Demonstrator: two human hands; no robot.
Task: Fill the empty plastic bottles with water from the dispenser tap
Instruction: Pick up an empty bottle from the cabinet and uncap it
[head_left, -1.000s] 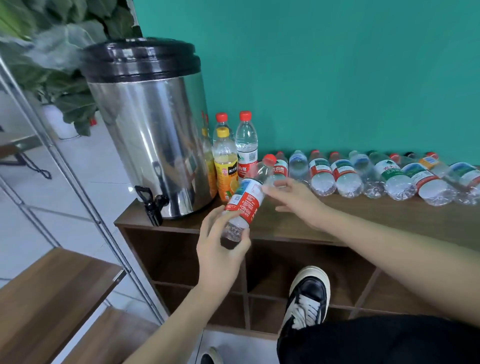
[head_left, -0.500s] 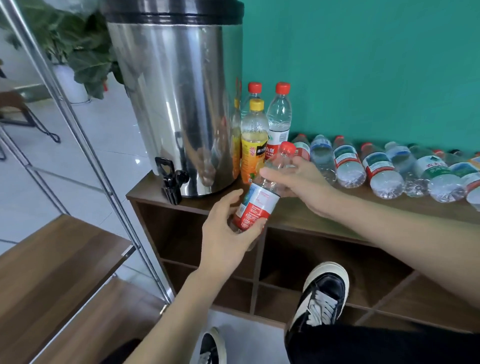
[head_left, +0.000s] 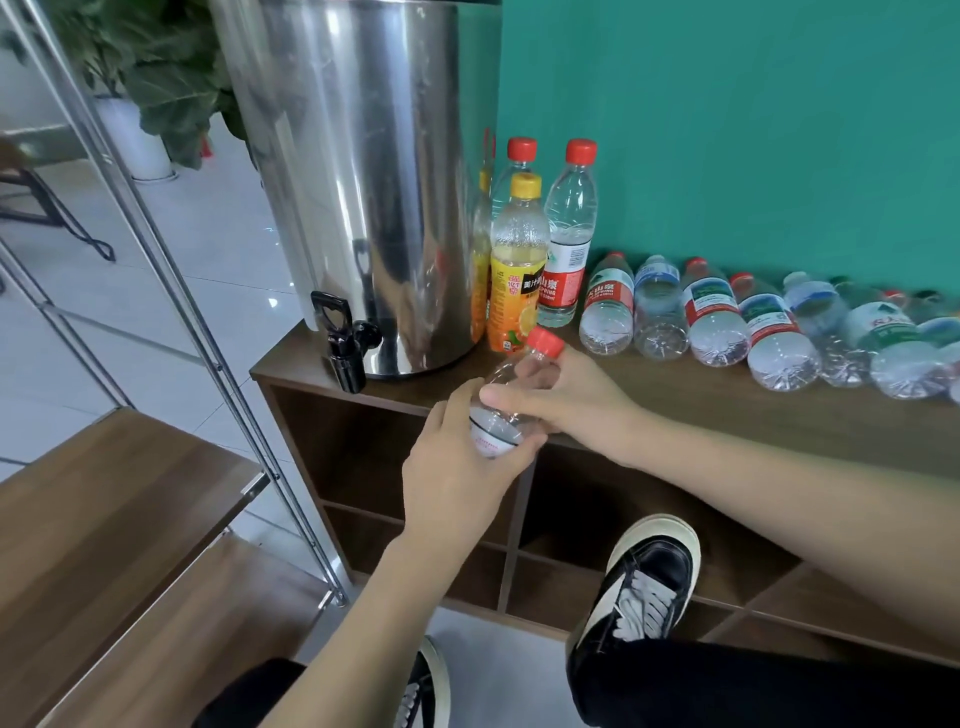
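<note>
An empty clear plastic bottle (head_left: 506, 410) with a red cap (head_left: 545, 343) is held tilted in front of the wooden cabinet. My left hand (head_left: 457, 478) grips its lower body, hiding most of the label. My right hand (head_left: 566, 395) wraps the upper part just below the cap. The steel water dispenser (head_left: 353, 182) stands at the cabinet's left end, its black tap (head_left: 343, 340) hanging over the front edge, left of the bottle. Several empty bottles (head_left: 717, 317) lie in a row along the green wall.
A yellow juice bottle (head_left: 517, 270) and capped water bottles (head_left: 566, 234) stand right of the dispenser. The cabinet top (head_left: 727, 410) has open cubbies below. A metal rack post (head_left: 171, 270) and wooden shelves (head_left: 104, 525) stand left. My shoe (head_left: 644, 577) rests on a cubby shelf.
Both hands brought the bottle lower and closer. My right hand slid from the cap down onto the bottle's upper body. The view moved nearer to the dispenser.
</note>
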